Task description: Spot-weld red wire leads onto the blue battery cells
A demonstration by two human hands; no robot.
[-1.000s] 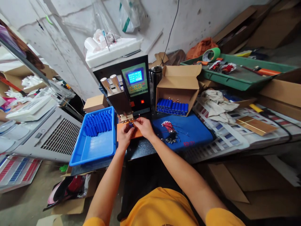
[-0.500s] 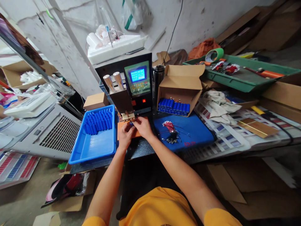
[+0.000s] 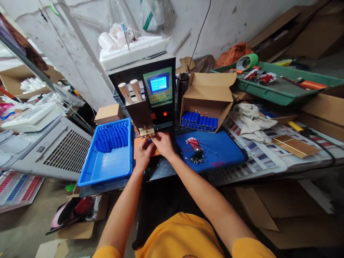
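Note:
My left hand [image 3: 143, 152] and my right hand [image 3: 163, 144] meet under the head of a spot welder [image 3: 146, 132], fingers closed. A blue battery cell [image 3: 149, 140] shows as a small patch between the fingertips, gripped by my left hand; most of it is hidden. My right thumb and fingers are pinched at the cell's far end, close to the electrodes. What they pinch is too small to make out. Beneath the hands lies an orange pad [image 3: 158, 152]. The welder's screen [image 3: 159, 84] is lit blue.
Left of the hands, a blue tray [image 3: 104, 172] holds many blue cells. A cardboard box [image 3: 211, 94] of blue cells stands to the right. Red and black wire leads [image 3: 195, 149] lie on a blue case [image 3: 228, 152]. Farther right are a rag [image 3: 249, 120] and a green tray [image 3: 276, 94].
Both hands stay nearly in place under the welder head, still pinched together. The camera view has shifted slightly.

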